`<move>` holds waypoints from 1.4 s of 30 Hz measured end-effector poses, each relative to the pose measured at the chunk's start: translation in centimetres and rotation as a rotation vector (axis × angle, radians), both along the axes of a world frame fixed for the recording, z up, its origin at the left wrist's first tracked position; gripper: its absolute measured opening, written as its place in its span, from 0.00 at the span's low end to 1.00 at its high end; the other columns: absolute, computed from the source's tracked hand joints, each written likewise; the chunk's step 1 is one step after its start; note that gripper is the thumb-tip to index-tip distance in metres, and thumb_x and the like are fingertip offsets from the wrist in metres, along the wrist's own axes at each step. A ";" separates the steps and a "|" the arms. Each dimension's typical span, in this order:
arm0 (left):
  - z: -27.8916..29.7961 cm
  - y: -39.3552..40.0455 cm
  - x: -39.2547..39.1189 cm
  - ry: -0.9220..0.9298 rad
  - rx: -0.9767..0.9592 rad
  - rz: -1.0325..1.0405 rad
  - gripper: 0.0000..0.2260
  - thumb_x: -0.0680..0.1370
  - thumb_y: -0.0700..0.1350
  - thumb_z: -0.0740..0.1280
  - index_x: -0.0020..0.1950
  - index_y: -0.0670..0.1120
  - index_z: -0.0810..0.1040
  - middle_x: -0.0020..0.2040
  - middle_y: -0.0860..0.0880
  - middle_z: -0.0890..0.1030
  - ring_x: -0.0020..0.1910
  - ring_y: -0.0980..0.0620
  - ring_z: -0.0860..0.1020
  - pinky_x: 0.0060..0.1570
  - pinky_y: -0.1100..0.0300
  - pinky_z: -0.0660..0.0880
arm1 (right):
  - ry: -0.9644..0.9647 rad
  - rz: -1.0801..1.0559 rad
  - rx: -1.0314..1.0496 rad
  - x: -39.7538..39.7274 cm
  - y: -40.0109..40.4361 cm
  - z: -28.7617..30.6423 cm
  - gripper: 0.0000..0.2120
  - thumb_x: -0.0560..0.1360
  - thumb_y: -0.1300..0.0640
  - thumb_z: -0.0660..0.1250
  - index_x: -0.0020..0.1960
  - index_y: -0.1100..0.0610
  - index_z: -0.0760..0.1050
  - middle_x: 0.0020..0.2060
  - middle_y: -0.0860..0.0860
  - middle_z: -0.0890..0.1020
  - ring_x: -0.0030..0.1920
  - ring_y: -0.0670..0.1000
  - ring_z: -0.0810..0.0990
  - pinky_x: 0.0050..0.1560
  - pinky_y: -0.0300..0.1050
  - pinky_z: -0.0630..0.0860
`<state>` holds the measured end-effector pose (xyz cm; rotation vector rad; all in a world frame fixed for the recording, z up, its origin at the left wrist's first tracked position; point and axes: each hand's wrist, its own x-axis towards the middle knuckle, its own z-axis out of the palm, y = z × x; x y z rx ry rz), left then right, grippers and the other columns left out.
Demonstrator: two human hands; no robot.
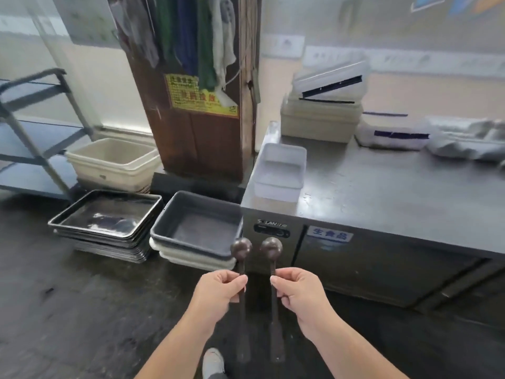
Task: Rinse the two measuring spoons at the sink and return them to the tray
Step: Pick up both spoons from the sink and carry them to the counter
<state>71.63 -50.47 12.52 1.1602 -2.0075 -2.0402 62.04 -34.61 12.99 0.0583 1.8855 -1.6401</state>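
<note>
My left hand (218, 289) grips the handle of a dark brown measuring spoon (241, 248), held upright with its round bowl up. My right hand (296, 291) holds a second, matching measuring spoon (271, 248) the same way. The two spoons stand side by side, a little apart, in front of me at waist height over the dark floor. A white plastic tray (278, 184) sits on the near left corner of the steel counter (382, 187). No sink is in view.
A grey bin (191, 236) on white bins and a stack of metal baking trays (103, 214) sit on the floor to the left. A beige tub (114, 162), a steel cart (32, 127) and a brown cabinet (196, 127) stand behind. Containers line the counter's back.
</note>
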 end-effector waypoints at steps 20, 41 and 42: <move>-0.6 -16.6 -34.2 -0.035 -0.211 -0.279 0.04 0.75 0.46 0.72 0.40 0.53 0.85 0.36 0.55 0.85 0.37 0.54 0.84 0.34 0.67 0.78 | -0.013 -0.290 0.063 -29.0 -12.9 -1.1 0.05 0.75 0.62 0.71 0.44 0.54 0.84 0.39 0.52 0.86 0.40 0.50 0.83 0.39 0.39 0.80; -12.2 -16.8 -55.0 -0.440 -0.456 -0.482 0.04 0.74 0.40 0.63 0.39 0.46 0.72 0.38 0.48 0.77 0.35 0.50 0.73 0.33 0.58 0.68 | 0.028 0.033 0.685 -49.1 -22.0 -13.0 0.08 0.73 0.65 0.60 0.42 0.60 0.78 0.38 0.55 0.81 0.34 0.51 0.77 0.29 0.41 0.72; -12.3 -16.8 -54.8 -0.440 -0.464 -0.469 0.02 0.74 0.40 0.63 0.43 0.46 0.74 0.41 0.47 0.79 0.37 0.49 0.75 0.34 0.58 0.70 | 0.037 0.036 0.697 -49.0 -22.0 -13.1 0.08 0.73 0.65 0.60 0.42 0.59 0.78 0.38 0.55 0.81 0.35 0.52 0.78 0.30 0.42 0.73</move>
